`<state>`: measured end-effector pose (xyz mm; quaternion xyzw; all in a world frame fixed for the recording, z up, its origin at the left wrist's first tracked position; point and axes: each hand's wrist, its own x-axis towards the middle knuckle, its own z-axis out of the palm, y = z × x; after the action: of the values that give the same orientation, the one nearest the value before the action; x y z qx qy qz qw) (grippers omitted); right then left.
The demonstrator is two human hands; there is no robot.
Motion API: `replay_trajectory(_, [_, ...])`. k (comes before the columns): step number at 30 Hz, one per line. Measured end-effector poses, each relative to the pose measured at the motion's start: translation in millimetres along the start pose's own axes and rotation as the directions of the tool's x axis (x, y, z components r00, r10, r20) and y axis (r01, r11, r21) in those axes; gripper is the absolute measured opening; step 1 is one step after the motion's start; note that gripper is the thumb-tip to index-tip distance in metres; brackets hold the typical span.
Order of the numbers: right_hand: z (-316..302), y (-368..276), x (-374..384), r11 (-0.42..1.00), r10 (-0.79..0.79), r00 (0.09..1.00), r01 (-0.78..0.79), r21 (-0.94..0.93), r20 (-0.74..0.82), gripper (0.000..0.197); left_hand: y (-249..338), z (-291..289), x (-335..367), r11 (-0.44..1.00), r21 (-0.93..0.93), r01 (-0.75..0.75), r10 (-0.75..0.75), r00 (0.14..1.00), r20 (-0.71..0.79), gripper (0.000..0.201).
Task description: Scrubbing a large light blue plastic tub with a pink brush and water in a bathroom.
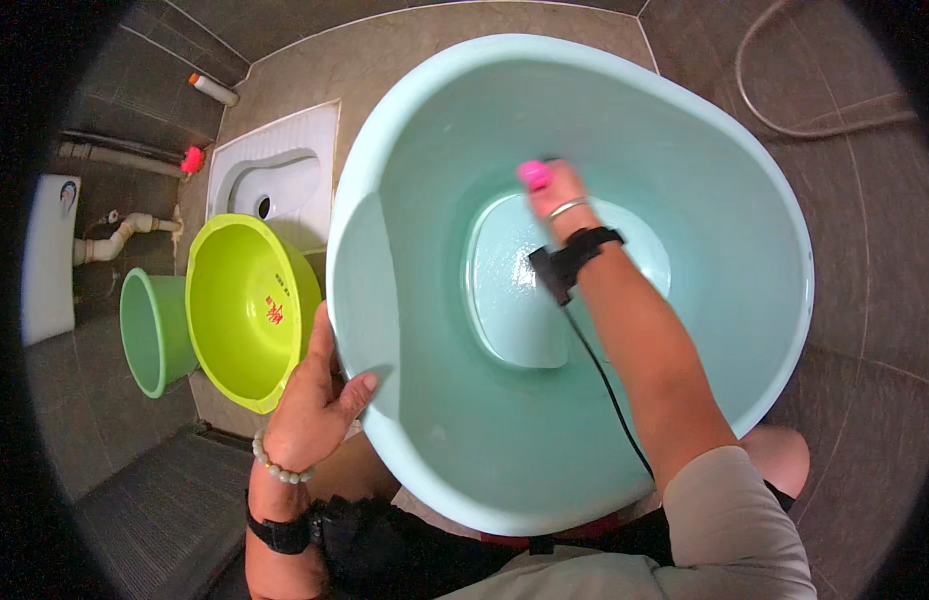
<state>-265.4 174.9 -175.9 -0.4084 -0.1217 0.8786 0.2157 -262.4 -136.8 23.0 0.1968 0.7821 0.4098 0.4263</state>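
A large pale blue plastic tub (425,450) stands in front of me, tilted so that I look into its inside. My left hand (320,405) grips the tub's left rim, thumb over the edge and fingers along the outer side. Inside the tub, my right hand (560,190) is closed around a small bright pink thing (534,175) near the far wall. Motion blur and the hand hide most of that pink thing, so its kind is unclear. Wet-looking glare shows on the tub's bottom (515,270).
A lime green basin (235,320) and a green bucket (157,330) stand left of the tub. Behind them is a white squat toilet (285,170). Pipes (125,235) run along the left wall, and a hose (760,110) hangs at the upper right. A cable (610,385) trails from my right wrist.
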Motion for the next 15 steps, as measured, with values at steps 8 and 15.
replay_trajectory(8, [-4.7, -6.0, 21.2, 0.956, 0.082, 0.996, -0.065, 0.285, -0.048, 0.019, 7.0, -0.3, -2.2, 0.999, -0.048, 0.007, -0.01, 0.998, -0.063, 0.07])
replay_trajectory(15, [-123.4, -147.9, 26.1, 0.838, -0.266, 0.893, 0.4, 0.371, -0.362, 0.022, 11.9, 2.3, -0.2, 0.999, -0.021, 0.026, -0.028, 0.998, -0.058, 0.072])
